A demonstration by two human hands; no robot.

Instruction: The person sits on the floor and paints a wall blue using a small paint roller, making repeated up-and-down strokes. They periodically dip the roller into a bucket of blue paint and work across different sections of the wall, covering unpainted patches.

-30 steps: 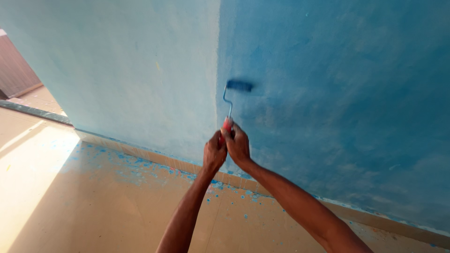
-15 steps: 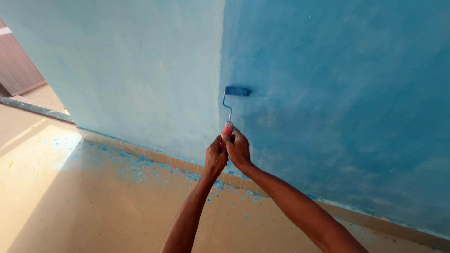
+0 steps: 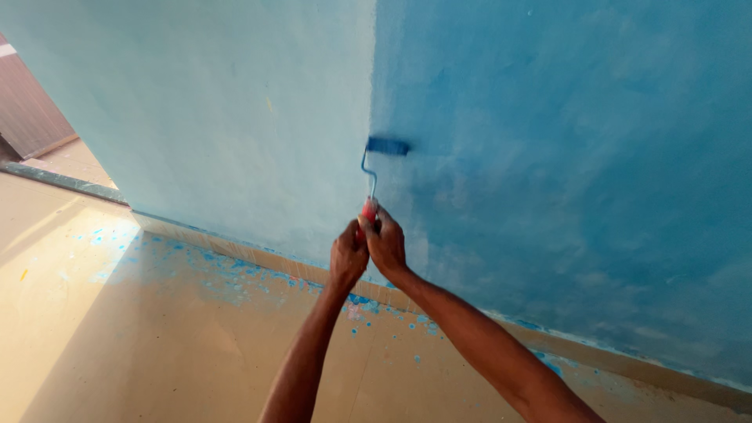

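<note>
A small paint roller (image 3: 387, 146) with a blue sleeve, a bent metal frame and a red handle (image 3: 368, 213) presses against the wall. The roller sits right at the border between the pale blue part of the wall (image 3: 219, 125) and the darker, fresh blue part (image 3: 564, 157). My left hand (image 3: 348, 257) and my right hand (image 3: 385, 243) are clasped together around the red handle, arms stretched out toward the wall.
A tan skirting strip (image 3: 258, 258) runs along the wall's foot. The beige floor (image 3: 157, 345) below is speckled with blue paint drops near the wall. A dark doorway or opening (image 3: 23, 117) lies at the far left, with sunlight falling on the floor there.
The roller has moved slightly along the wall near the colour border, dipping and then rising a little. Both hands stayed on the handle; the view shifted slightly.
</note>
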